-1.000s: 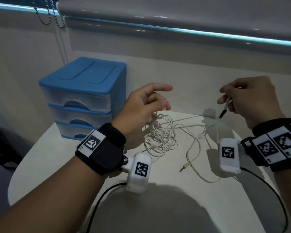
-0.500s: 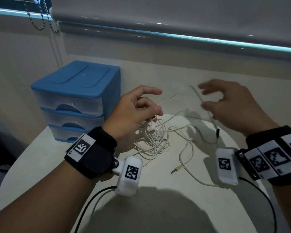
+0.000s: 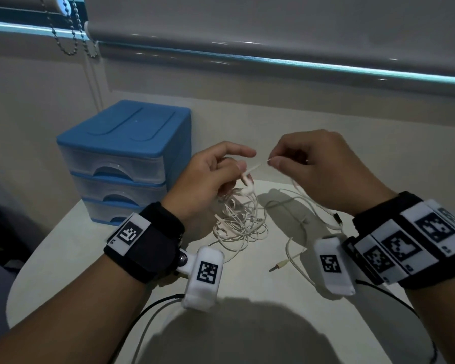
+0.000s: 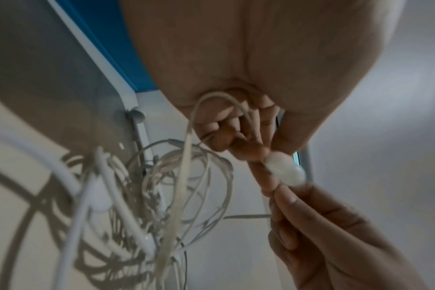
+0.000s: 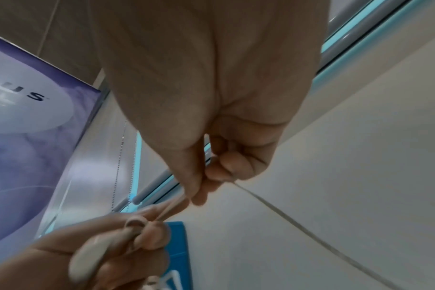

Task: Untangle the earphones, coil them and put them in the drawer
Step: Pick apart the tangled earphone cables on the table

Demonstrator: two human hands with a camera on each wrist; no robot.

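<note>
**A:** What are my hands doing now?

**B:** My left hand (image 3: 208, 177) pinches the earphones (image 3: 241, 222) near one white earbud (image 3: 247, 183). My right hand (image 3: 318, 169) pinches the thin cord just beside it, thumb and finger pressed on the wire. A short tight bit of cord runs between the two grips.

**A:** What just changed?

**B:** A moment ago my right hand was spread wide and held nothing, away from the left. Now it has come in close and taken the cord again. I think it let go so it could grab nearer the earbud.

**A:** Where is the rest of the cord?

**B:** Most of it hangs from my left hand in a messy bunch that reaches down to the worktop (image 3: 247, 290). The plug (image 3: 279, 266) lies loose on the worktop, apart from the bunch.

**A:** So how far along am I?

**B:** I think I am early on. The knots are not out yet, nothing is coiled, and the blue drawer box (image 3: 124, 158) to the left has all its drawers closed
</note>
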